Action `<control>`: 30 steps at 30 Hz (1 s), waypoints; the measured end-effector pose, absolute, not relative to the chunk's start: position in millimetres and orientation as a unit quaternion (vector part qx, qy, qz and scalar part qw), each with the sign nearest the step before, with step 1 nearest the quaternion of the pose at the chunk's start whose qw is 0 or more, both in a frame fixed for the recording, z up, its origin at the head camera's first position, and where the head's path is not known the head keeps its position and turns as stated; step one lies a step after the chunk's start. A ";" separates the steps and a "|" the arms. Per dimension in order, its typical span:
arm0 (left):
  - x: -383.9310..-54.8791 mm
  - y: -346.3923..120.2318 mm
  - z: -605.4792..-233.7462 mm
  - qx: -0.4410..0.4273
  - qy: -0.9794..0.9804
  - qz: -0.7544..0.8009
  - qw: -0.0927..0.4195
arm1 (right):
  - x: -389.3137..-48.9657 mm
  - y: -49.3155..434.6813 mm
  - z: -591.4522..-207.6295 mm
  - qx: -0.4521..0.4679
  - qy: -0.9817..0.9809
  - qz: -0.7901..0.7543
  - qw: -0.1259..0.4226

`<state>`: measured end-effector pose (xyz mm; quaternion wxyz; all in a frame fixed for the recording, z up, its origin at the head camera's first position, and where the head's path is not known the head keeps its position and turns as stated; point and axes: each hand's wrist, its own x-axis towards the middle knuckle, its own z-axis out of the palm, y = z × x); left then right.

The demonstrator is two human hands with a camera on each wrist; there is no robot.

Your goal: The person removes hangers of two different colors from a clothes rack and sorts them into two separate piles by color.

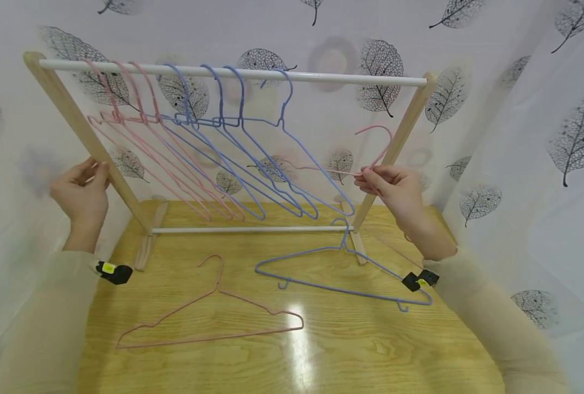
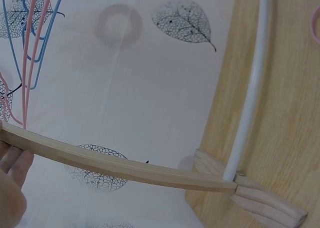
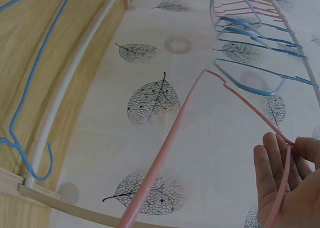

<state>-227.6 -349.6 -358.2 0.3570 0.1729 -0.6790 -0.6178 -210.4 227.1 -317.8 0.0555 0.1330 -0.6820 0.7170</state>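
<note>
In the head view my left hand (image 1: 82, 191) grips the left wooden post (image 1: 82, 128) of a small clothes rack, partway up. My right hand (image 1: 392, 186) pinches a pink hanger (image 1: 387, 143) just below its hook, near the right post and under the top rail. The hook points up and to the left, off the rail. In the right wrist view that pink hanger (image 3: 170, 130) runs across, with the thumb against the fingers at its neck. Several pink hangers (image 1: 146, 93) hang at the rail's left, and several blue hangers (image 1: 243, 98) hang beside them.
A pink hanger (image 1: 213, 336) lies at the front left of the wooden table (image 1: 361, 345). A blue hanger (image 1: 321, 283) with small hooks lies at the right, its hook by the rack's lower white rod (image 1: 252, 230). Leaf-print cloth (image 1: 508, 148) surrounds the table.
</note>
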 end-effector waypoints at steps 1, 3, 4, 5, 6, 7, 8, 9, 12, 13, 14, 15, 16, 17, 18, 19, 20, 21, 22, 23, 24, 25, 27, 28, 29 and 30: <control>-227.7 -349.8 -358.4 0.172 -0.679 -0.618 0.358 | -210.0 227.2 -321.8 0.126 -0.686 0.714 0.051; -227.9 -350.4 -358.8 0.172 -0.681 -0.615 0.359 | -209.7 227.1 -330.2 0.115 -0.689 0.714 0.040; -228.0 -350.7 -358.9 0.171 -0.680 -0.617 0.359 | -209.6 227.1 -334.3 0.110 -0.692 0.713 0.035; -228.1 -350.9 -358.9 0.171 -0.680 -0.617 0.358 | -209.2 226.9 -338.4 0.108 -0.695 0.710 0.030; -228.3 -351.1 -359.0 0.172 -0.678 -0.619 0.358 | -209.1 226.8 -342.6 0.105 -0.696 0.709 0.027; -228.5 -351.3 -359.0 0.172 -0.678 -0.619 0.357 | -209.2 226.8 -346.8 0.101 -0.695 0.711 0.022; -228.7 -351.3 -359.0 0.172 -0.677 -0.620 0.356 | -209.0 226.5 -350.9 0.099 -0.696 0.711 0.020; -228.9 -351.4 -359.0 0.172 -0.676 -0.623 0.354 | -208.9 226.3 -355.1 0.096 -0.698 0.710 0.018; -229.4 -351.2 -359.1 0.172 -0.670 -0.630 0.354 | -207.8 225.7 -367.5 0.083 -0.698 0.712 0.009; -229.5 -351.1 -359.2 0.171 -0.669 -0.631 0.354 | -207.1 225.5 -371.4 0.078 -0.695 0.714 0.006; -229.6 -350.9 -359.4 0.170 -0.666 -0.634 0.354 | -206.1 225.3 -375.1 0.076 -0.695 0.715 0.004; -229.6 -350.7 -359.5 0.168 -0.663 -0.638 0.355 | -205.2 225.1 -378.7 0.074 -0.694 0.716 0.002; -229.5 -350.5 -359.6 0.168 -0.661 -0.639 0.356 | -204.2 225.0 -382.0 0.072 -0.691 0.719 0.000; -229.4 -350.3 -359.7 0.168 -0.661 -0.639 0.355 | -203.2 225.1 -385.0 0.070 -0.689 0.722 -0.001; -229.3 -350.2 -359.9 0.168 -0.662 -0.639 0.355 | -201.9 225.2 -387.7 0.068 -0.688 0.723 -0.002; -229.1 -350.1 -360.0 0.168 -0.663 -0.637 0.355 | -200.5 225.2 -390.2 0.066 -0.686 0.725 -0.003; -228.8 -350.2 -360.1 0.169 -0.665 -0.634 0.355 | -199.1 225.6 -392.8 0.063 -0.683 0.727 -0.003; -228.6 -350.4 -360.2 0.170 -0.667 -0.632 0.355 | -197.5 225.7 -395.0 0.061 -0.681 0.730 -0.005; -228.3 -350.6 -360.3 0.171 -0.671 -0.628 0.355 | -195.9 225.9 -397.1 0.060 -0.680 0.731 -0.008; -228.1 -350.8 -360.4 0.171 -0.671 -0.628 0.356 | -194.0 226.1 -399.2 0.061 -0.681 0.729 -0.011; -228.0 -351.1 -360.4 0.170 -0.671 -0.627 0.357 | -192.3 226.1 -401.3 0.061 -0.681 0.730 -0.014; -228.1 -351.3 -360.4 0.169 -0.670 -0.628 0.358 | -190.4 226.1 -403.4 0.061 -0.679 0.732 -0.018; -228.5 -351.6 -360.4 0.169 -0.669 -0.628 0.360 | -186.5 226.1 -407.9 0.065 -0.683 0.727 -0.026; -228.6 -351.5 -360.2 0.168 -0.668 -0.629 0.360 | -184.4 225.9 -410.3 0.064 -0.685 0.725 -0.031; -228.8 -351.5 -359.9 0.167 -0.666 -0.631 0.360 | -182.1 225.7 -413.2 0.062 -0.684 0.726 -0.033; -229.0 -351.4 -359.7 0.167 -0.665 -0.632 0.361 | -179.8 225.5 -415.7 0.060 -0.684 0.726 -0.035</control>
